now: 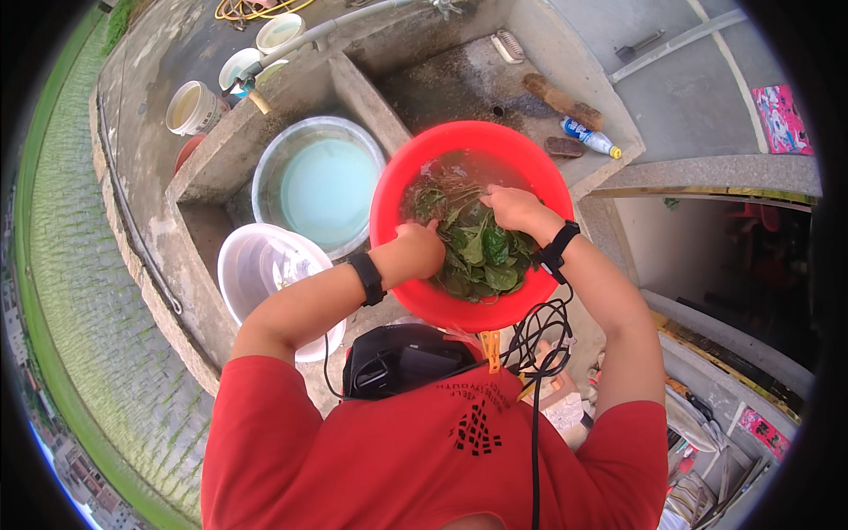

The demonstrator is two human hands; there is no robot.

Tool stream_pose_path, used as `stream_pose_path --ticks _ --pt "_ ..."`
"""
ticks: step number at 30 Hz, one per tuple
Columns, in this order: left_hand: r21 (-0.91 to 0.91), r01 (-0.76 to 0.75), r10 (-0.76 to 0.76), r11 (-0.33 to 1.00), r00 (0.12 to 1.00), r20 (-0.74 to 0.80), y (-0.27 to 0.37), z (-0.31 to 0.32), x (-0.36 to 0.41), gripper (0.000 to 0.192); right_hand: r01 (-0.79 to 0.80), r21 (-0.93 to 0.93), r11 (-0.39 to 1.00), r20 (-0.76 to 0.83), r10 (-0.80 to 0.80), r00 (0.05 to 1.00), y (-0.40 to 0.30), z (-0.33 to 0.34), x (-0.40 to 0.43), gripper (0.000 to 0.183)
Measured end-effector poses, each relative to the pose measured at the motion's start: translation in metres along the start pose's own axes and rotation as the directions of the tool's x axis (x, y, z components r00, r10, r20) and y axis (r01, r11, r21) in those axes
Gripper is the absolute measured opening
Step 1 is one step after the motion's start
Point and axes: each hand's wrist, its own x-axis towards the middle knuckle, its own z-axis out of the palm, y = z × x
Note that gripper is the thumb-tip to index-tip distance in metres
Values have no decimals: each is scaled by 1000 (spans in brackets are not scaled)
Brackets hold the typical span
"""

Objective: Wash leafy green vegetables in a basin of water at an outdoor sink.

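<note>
A red plastic basin [397,275] holds murky water and a bunch of leafy greens [493,255]. The leaves lie toward me, and the thin stems and roots point to the far side. My right hand [517,207] is curled over the stems at the right, with its fingertips closed on them. At the left edge of the bunch, my left hand [423,248] reaches in over the rim. Its thumb shows against the greens, while the other fingers are largely hidden, so its grip is unclear. Both wrists wear black bands with cables.
Left of the red basin, a metal basin [262,179] of bluish water sits in the concrete sink [371,93]. A white plastic basin [232,265] leans near my left forearm. A scrubbing brush [509,46], a loofah-like piece [563,101] and a plastic bottle [589,137] lie in the right compartment.
</note>
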Motion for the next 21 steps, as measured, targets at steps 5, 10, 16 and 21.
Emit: stream_pose_path --ticks 5,10,16,21 --pt "-92 -53 56 994 998 28 -6 -6 -9 36 5 -236 972 122 24 992 2 -11 -15 38" --pt "-323 23 -35 946 999 -31 -12 -3 27 25 8 -15 1000 318 -2 948 8 15 -9 45" --pt "-723 -240 98 647 967 -233 -26 13 70 34 -69 298 952 529 -104 842 -19 6 -22 58" --pt "-983 26 -375 -183 922 94 -10 -9 50 20 -123 693 710 465 -310 829 -14 0 -29 64"
